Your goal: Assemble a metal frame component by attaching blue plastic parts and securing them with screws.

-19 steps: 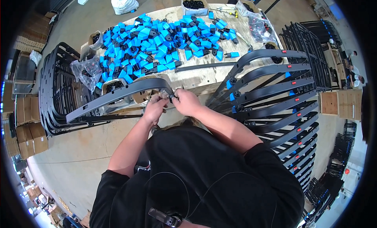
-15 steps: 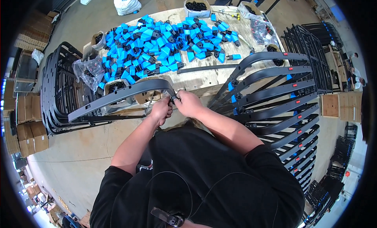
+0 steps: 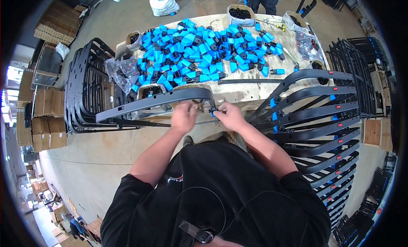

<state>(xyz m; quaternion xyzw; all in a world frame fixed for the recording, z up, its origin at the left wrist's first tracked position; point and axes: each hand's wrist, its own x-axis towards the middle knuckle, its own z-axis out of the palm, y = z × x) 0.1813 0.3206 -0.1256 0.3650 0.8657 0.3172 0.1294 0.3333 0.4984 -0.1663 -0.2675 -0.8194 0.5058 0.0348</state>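
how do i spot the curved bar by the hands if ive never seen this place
Find the wooden table heaped with blue pieces. Across its near edge, one long dark bar bends down beside the person's right hand. Unlike the stacked bars at right, it shows no red mark.

Bare tabletop (image 3: 245, 91) lies open ahead of the right hand (image 3: 230, 117), with heaped blue-and-black pieces (image 3: 204, 51) blocking beyond. A curved black bar (image 3: 187, 94) arches before the left hand (image 3: 183, 117); stacked frames (image 3: 327, 108) crowd the right side.
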